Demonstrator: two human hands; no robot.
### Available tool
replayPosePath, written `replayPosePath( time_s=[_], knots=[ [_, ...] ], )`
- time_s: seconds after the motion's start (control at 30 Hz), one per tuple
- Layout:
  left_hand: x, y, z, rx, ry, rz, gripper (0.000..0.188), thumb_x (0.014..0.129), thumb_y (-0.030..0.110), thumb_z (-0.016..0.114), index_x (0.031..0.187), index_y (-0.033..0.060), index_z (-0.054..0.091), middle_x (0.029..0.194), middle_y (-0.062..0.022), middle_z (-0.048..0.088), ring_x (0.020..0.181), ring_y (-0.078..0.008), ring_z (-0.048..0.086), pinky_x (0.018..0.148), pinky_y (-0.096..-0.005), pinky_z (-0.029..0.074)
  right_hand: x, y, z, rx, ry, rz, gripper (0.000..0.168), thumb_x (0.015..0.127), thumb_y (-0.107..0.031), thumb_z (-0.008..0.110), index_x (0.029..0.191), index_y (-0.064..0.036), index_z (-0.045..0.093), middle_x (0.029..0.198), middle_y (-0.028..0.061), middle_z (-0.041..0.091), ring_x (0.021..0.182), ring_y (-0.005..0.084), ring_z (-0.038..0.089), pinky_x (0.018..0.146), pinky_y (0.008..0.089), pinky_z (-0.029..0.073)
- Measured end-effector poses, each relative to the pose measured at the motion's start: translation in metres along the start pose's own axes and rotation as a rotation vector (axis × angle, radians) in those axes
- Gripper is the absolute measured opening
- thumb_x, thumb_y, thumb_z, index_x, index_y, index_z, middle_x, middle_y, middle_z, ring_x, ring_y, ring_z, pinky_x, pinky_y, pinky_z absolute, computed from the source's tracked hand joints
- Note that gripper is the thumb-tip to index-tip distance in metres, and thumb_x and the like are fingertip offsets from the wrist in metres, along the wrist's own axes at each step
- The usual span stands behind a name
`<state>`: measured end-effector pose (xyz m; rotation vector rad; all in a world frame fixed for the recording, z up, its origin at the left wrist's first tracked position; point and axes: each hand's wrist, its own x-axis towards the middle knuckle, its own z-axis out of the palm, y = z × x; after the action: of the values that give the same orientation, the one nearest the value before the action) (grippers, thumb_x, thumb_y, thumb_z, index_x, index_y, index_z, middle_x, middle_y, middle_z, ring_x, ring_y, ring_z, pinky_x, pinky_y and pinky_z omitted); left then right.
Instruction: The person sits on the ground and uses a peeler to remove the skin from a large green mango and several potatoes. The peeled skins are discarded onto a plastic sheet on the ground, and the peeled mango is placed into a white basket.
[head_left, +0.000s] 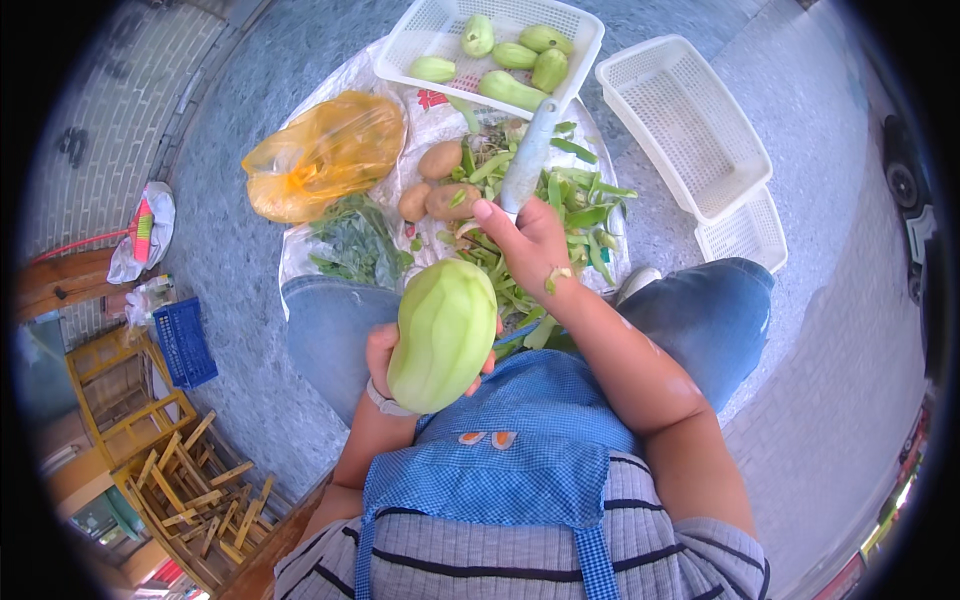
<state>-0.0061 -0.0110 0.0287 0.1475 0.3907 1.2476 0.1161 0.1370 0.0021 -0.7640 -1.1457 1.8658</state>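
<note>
My left hand (382, 358) holds a large pale green squash (444, 337), its surface in long smooth facets as if peeled. Fingers wrap its underside and show at its right edge. My right hand (534, 244) grips a tool by its grey handle (529, 157); the handle's holed end points away from me, and its working end is hidden by the hand. A scrap of peel (557, 279) clings to my right wrist. Below that hand, green peelings (589, 206) lie heaped on a white woven sack (390, 112). Potatoes (440, 160) lie left of the heap.
A white plastic basket (390, 64) at the far side holds several unpeeled squashes (513, 91). Two more white baskets (686, 127) stand to the right. Left are a knotted orange bag (330, 154), leafy greens in clear plastic (360, 240), a blue crate (186, 343) and stacked wood (202, 487).
</note>
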Motion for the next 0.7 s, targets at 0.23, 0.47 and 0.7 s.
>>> replayPosePath(
  time_s=[0.23,0.47,0.7],
  knots=[
    [0.004,-0.002,-0.001,-0.07,0.145,-0.094,0.075,0.086,0.052,0.042,0.14,0.0008,0.036,0.125,-0.0277,0.05,0.095,-0.0414,0.061,0.064,-0.0438,0.055,-0.001,0.005,-0.004,-0.317,0.137,-0.068,0.033,0.09,-0.029,0.067,0.079,0.0,0.057,0.067,0.0003,0.054,0.061,0.0084,0.046,0.054,0.0282,0.04],
    [0.048,0.056,0.048,0.249,0.463,-0.038,0.059,0.094,0.045,0.043,0.138,0.0046,0.042,0.123,-0.0166,0.057,0.1,-0.0335,0.062,0.074,-0.0433,0.054,0.035,-0.028,-0.059,-1.105,0.126,0.016,0.043,0.084,-0.042,0.068,0.08,0.001,0.063,0.081,0.0213,0.064,0.074,0.04,0.062,0.065,0.0452,0.049],
    [0.182,0.132,-0.002,0.445,0.528,0.042,0.05,0.093,0.031,0.056,0.135,0.0067,0.042,0.123,-0.0133,0.057,0.113,-0.0273,0.056,0.091,-0.0436,0.051,0.048,-0.093,-0.096,-1.267,0.06,-0.054,0.044,0.086,-0.042,0.066,0.079,0.002,0.06,0.067,0.0217,0.062,0.068,0.0412,0.062,0.064,0.0481,0.048]
  ],
)
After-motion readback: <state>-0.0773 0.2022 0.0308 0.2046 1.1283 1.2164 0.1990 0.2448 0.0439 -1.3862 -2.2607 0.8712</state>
